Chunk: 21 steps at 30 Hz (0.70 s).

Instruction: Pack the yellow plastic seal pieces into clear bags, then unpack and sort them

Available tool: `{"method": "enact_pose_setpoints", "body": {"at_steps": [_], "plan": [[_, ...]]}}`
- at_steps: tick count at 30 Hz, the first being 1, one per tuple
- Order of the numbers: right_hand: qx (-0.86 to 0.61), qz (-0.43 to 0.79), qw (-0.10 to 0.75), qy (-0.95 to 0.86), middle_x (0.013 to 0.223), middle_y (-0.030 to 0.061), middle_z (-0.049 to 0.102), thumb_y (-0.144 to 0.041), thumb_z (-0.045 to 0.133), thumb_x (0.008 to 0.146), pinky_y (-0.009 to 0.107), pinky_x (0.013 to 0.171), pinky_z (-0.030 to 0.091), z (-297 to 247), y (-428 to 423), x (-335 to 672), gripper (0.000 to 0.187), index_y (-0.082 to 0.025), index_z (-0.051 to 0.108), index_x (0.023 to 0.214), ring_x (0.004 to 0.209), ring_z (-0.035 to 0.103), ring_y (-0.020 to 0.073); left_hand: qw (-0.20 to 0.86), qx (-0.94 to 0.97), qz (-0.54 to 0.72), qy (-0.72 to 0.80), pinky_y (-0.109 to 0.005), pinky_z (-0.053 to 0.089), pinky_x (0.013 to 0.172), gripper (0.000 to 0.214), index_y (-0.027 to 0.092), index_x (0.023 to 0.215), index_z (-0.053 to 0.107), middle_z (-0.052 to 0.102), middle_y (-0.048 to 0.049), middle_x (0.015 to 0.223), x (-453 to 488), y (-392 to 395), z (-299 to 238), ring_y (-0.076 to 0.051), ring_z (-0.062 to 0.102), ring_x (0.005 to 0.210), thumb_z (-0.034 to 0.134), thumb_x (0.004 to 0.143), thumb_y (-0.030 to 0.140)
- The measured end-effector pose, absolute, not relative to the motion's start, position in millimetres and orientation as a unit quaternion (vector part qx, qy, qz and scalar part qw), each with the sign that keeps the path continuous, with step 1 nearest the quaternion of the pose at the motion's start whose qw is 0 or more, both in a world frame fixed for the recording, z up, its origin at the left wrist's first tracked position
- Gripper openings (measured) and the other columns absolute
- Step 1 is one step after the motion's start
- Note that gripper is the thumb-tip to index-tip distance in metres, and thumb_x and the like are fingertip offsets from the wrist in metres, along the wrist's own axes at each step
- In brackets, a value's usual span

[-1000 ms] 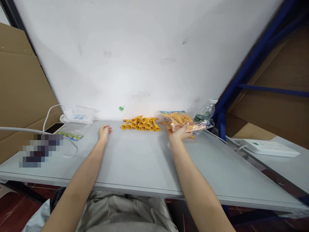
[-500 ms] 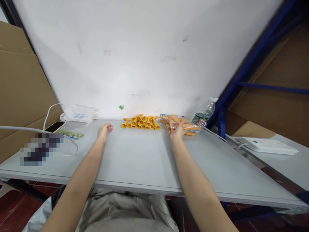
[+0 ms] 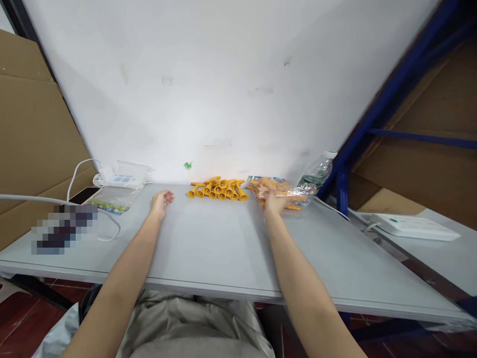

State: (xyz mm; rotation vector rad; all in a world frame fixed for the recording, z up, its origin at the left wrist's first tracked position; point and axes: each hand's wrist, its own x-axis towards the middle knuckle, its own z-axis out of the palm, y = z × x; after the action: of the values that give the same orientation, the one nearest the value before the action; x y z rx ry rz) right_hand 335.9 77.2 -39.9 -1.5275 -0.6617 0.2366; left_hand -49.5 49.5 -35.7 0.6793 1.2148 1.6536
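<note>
My right hand (image 3: 275, 203) is closed on a clear plastic bag (image 3: 286, 191) of orange toy horns, at the right of the desk beside a water bottle. Its fingers are partly covered by the bag and blurred. To its left, against the white wall, lies a pile of small yellow-orange toy horns (image 3: 218, 189), bells facing me. My left hand (image 3: 161, 202) rests on the grey desk left of that pile, apart from it. Its fingers are loosely curved and apart, and nothing is in it.
The water bottle (image 3: 318, 174) leans by the wall on the right, near a blue post. At left are a flat plastic bag (image 3: 115, 199), a phone (image 3: 84, 196) and white cables. A white power strip (image 3: 415, 226) sits far right; cardboard (image 3: 33, 124) stands far left.
My right hand has shifted slightly to the right, and the plastic film under it has changed its folds. The left hand and the horn pile look the same.
</note>
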Motion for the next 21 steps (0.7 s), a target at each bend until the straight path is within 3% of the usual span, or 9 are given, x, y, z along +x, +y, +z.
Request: {"method": "enact_pose_setpoints", "body": {"at_steps": [4,10,17,21], "plan": [[-0.751,0.061,0.610,-0.246,0.159,0.0249,0.002,-0.024,0.057,0.073,0.053,0.119,0.006,-32,66,327,0.097,-0.003,0.005,0.152,0.149,-0.002,0.0317,0.475,0.270,0.678,0.492,-0.024,0.045,0.057,0.008,0.016,0.068,0.059,0.065,-0.0043,0.065,-50,51,-36,-0.012,0.060,0.054,0.057,0.063,0.021],[-0.750,-0.014,0.583,-0.311,0.160,0.0216,0.003,-0.020,0.051,0.074,0.061,0.116,0.000,-27,52,322,0.091,-0.007,0.006,0.153,0.149,-0.002,0.0307,0.475,0.273,0.676,0.492,-0.025,0.045,0.058,0.008,0.015,0.069,0.059,0.065,-0.0039,0.066,-51,50,-36,-0.012,0.059,0.055,0.057,0.064,0.021],[-0.616,-0.098,0.600,-0.501,0.159,0.0205,0.009,-0.019,0.045,0.080,0.067,0.112,0.009,-13,42,298,0.072,-0.012,0.022,0.148,0.149,0.002,0.0295,0.470,0.275,0.671,0.503,-0.025,0.046,0.061,0.007,0.016,0.069,0.059,0.065,-0.0040,0.067,-50,49,-35,-0.012,0.059,0.056,0.055,0.066,0.021],[-0.515,-0.085,0.578,-0.627,0.157,0.0188,0.020,-0.018,0.041,0.083,0.058,0.113,0.023,-13,39,271,0.059,-0.015,0.033,0.142,0.148,0.013,0.0257,0.473,0.269,0.670,0.505,-0.026,0.046,0.062,0.005,0.015,0.068,0.059,0.064,-0.0037,0.065,-50,49,-35,-0.012,0.059,0.054,0.055,0.066,0.019]]}}
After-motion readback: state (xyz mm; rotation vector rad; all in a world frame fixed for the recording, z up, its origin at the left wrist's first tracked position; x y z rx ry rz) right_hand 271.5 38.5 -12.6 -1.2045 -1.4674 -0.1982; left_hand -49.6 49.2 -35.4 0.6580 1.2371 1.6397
